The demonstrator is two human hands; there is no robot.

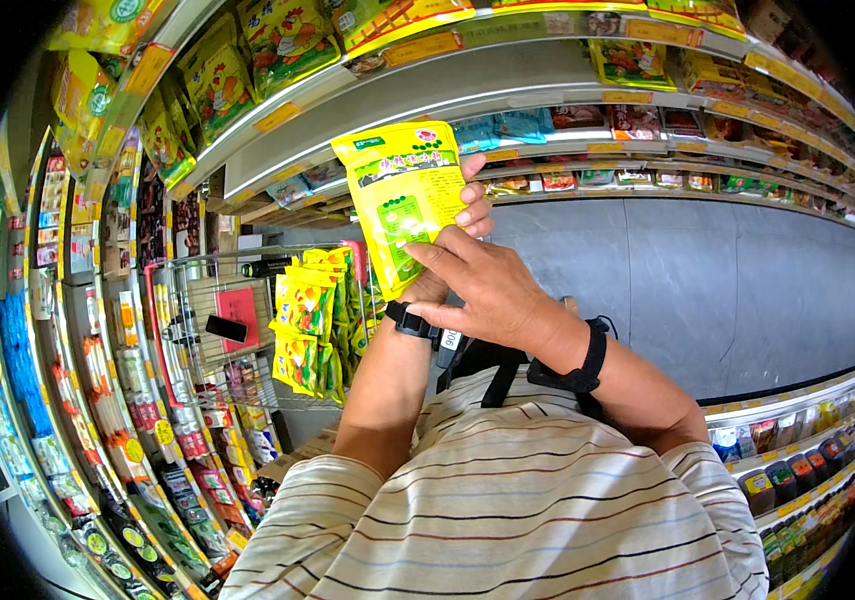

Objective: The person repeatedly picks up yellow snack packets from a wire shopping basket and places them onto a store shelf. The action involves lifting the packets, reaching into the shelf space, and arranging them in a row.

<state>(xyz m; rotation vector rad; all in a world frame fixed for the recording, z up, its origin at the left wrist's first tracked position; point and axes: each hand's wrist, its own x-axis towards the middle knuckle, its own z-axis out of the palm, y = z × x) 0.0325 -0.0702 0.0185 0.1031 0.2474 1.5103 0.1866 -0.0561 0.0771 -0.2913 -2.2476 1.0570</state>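
Observation:
My left hand (474, 201) holds a yellow seasoning packet (397, 191) from behind, with its fingertips curled round the right edge. The packet's printed face is turned up towards me and bears writing and a green panel. My right hand (489, 289) reaches across my left wrist, thumb and index finger apart. Its index fingertip is at the lower face of the packet, and its thumb lies by the black wristband (411, 321). Left of my hands, a wire shopping cart (198, 300) carries several similar yellow packets (311, 315) stacked at its near end.
A dark phone (226, 328) lies over a red item (240, 307) in the cart's child-seat area. Shelves of yellow bags (288, 41) rise ahead, and stocked shelves (108, 360) line the left. Grey floor (667, 277) spreads to the right, before a shelf of bottles (787, 476).

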